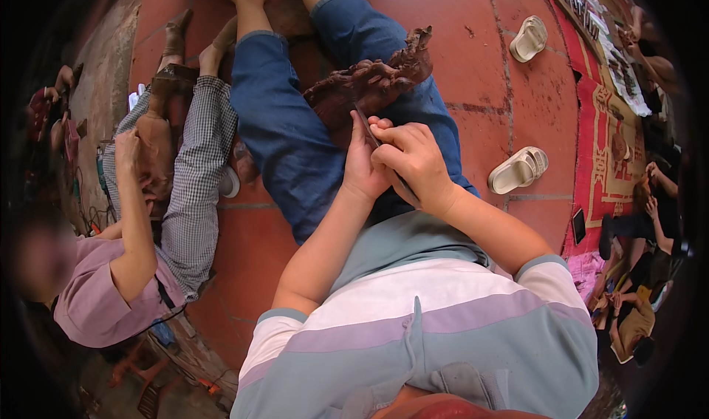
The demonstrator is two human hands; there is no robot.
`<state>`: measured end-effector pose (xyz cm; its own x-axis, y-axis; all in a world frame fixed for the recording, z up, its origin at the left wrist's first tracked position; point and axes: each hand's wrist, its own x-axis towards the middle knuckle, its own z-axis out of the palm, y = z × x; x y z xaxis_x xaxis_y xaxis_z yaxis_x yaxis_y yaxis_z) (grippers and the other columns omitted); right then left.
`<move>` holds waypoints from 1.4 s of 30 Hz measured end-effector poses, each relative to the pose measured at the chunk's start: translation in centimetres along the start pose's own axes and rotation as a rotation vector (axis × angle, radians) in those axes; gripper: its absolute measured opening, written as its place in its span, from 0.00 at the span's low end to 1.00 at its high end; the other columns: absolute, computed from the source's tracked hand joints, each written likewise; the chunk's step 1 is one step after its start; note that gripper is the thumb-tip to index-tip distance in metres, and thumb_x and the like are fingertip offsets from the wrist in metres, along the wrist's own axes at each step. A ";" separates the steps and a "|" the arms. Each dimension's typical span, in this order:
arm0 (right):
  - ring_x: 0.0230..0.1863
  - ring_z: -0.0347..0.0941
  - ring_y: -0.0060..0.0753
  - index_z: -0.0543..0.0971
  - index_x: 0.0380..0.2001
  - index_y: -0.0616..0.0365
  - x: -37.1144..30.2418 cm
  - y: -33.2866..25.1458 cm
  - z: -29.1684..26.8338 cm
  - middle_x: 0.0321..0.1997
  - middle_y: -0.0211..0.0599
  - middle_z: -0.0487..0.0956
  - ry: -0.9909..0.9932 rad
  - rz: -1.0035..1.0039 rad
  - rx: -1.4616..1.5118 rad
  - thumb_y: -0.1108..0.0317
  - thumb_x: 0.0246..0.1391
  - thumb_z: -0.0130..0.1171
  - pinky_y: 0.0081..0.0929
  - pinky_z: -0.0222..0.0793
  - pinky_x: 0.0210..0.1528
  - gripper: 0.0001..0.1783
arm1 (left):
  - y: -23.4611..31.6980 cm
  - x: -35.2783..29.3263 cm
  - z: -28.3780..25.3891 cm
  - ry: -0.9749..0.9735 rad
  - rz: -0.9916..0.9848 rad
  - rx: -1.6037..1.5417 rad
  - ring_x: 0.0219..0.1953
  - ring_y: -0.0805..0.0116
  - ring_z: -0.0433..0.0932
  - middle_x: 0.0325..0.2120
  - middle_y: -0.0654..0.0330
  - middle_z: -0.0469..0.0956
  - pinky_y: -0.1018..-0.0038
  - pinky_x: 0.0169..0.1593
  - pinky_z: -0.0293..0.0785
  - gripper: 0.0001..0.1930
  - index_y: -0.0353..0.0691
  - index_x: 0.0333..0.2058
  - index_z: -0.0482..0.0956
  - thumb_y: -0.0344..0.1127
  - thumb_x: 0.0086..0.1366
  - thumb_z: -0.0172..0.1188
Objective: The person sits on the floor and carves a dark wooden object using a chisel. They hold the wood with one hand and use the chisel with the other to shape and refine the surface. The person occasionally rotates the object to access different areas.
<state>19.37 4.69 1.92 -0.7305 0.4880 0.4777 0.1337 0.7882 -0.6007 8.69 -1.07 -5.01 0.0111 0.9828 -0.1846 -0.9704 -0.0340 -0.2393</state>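
A reddish-brown carved wood piece [369, 79], with a knobbly, twisting surface, lies across my legs between the knees. Against its near side points the tip of a slim dark carving tool [367, 127], which looks like a chisel or file. My right hand [417, 160] closes around the tool's shaft, and its rear end slants back below that palm toward my waist. Beside it, my left hand [362, 160] is pressed to the same tool, fingers closed near the front and the thumb side toward the carving. Part of the left fingers hides behind the right hand.
On the left a co-worker in a mauve shirt [111, 293] sits holding a brown wooden piece [156, 134]. Pale sandals [519, 170] lie on the red tiled floor [473, 145]. A red patterned mat [591, 153], a dark phone [579, 225] and rows of tools [574, 5] are at right.
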 end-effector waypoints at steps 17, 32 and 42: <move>0.45 0.75 0.24 0.74 0.43 0.63 -1.8 -0.2 -5.8 0.47 0.37 0.77 0.131 0.688 0.958 0.81 0.58 0.53 0.22 0.71 0.49 0.10 | 3.2 -4.1 5.6 0.303 0.736 1.997 0.50 0.64 0.73 0.48 0.57 0.76 0.67 0.56 0.68 0.13 0.42 0.49 0.77 0.31 0.67 0.52; 0.45 0.74 0.28 0.74 0.36 0.63 0.4 3.8 -10.7 0.42 0.40 0.75 0.427 0.486 0.948 0.76 0.57 0.55 0.33 0.77 0.50 0.03 | 2.9 -3.9 5.4 0.289 0.528 2.420 0.67 0.42 0.54 0.66 0.46 0.53 0.59 0.65 0.56 0.29 0.47 0.55 0.73 0.18 0.54 0.47; 0.29 0.73 0.26 0.73 0.20 0.60 11.7 3.0 -8.7 0.32 0.36 0.75 -0.439 0.042 0.260 0.73 0.44 0.68 0.25 0.69 0.30 0.11 | -1.9 -6.5 5.5 0.244 0.322 1.486 0.40 0.78 0.74 0.43 0.60 0.77 0.80 0.49 0.70 0.28 0.39 0.65 0.58 0.23 0.66 0.48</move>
<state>17.05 16.02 11.25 -0.9479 0.2697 0.1695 0.0384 0.6249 -0.7798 9.12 -6.37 1.89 -0.3454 0.9119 -0.2218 -0.2948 0.1189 0.9481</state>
